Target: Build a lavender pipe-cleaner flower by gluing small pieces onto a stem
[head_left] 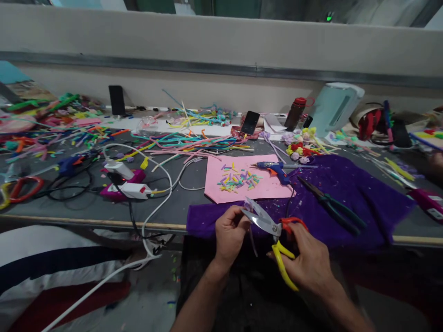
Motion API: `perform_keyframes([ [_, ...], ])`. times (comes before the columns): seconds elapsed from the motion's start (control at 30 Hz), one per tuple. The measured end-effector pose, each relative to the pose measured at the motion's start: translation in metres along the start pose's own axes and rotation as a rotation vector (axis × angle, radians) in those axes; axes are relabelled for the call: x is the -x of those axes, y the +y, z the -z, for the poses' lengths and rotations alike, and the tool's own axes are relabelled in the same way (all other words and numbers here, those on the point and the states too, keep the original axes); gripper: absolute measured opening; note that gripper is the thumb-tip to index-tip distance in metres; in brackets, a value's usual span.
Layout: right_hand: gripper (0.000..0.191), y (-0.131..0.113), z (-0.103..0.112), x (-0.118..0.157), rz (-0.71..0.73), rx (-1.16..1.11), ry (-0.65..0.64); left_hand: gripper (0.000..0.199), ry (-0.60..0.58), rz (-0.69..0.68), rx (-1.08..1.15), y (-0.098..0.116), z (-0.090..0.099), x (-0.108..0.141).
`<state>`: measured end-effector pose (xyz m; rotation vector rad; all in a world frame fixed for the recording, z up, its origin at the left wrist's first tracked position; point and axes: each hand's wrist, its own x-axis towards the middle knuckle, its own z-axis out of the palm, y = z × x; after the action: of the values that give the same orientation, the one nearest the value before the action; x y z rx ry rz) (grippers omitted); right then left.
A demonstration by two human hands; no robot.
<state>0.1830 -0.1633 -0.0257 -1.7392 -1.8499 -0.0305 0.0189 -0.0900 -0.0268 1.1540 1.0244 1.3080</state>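
Note:
My left hand (231, 233) is closed in a pinch near the table's front edge. A thin pale purple pipe cleaner (254, 243) hangs below its fingertips, and a bit of the same colour shows above them. In my right hand (309, 251) is a pair of scissors (263, 220) with one red and one yellow handle. The blades are parted and point left, close to my left fingertips. Just beyond lies a pink sheet (212, 177) bearing many short cut pipe cleaner pieces (242, 180). A blue glue gun (273, 168) rests across the sheet's right side.
Pliers (332, 205) lie on a purple cloth (367, 184) to the right. Bundles of pipe cleaners (194, 143), a phone (250, 122) and a bottle (296, 113) are farther back. White cables and a power strip (126, 189) sit left. Another person's leg (62, 263) is at lower left.

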Motion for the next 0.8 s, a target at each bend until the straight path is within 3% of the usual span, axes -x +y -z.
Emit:
perform_keyframes([
  [0.13, 0.043, 0.003, -0.001, 0.001, -0.021, -0.022, 0.014, 0.014, 0.002, 0.001, -0.049, -0.001, 0.001, 0.0],
  [0.37, 0.035, 0.002, 0.018, -0.003, -0.134, -0.236, -0.125, 0.018, 0.009, 0.054, -0.041, 0.0, -0.002, -0.001],
  [0.6, 0.043, -0.001, 0.01, 0.0, -0.07, -0.023, -0.063, 0.017, -0.009, 0.06, 0.061, -0.002, 0.002, -0.004],
  [0.8, 0.046, -0.005, 0.0, 0.002, 0.005, 0.017, -0.039, 0.017, -0.007, 0.048, 0.036, -0.005, 0.002, -0.001],
])
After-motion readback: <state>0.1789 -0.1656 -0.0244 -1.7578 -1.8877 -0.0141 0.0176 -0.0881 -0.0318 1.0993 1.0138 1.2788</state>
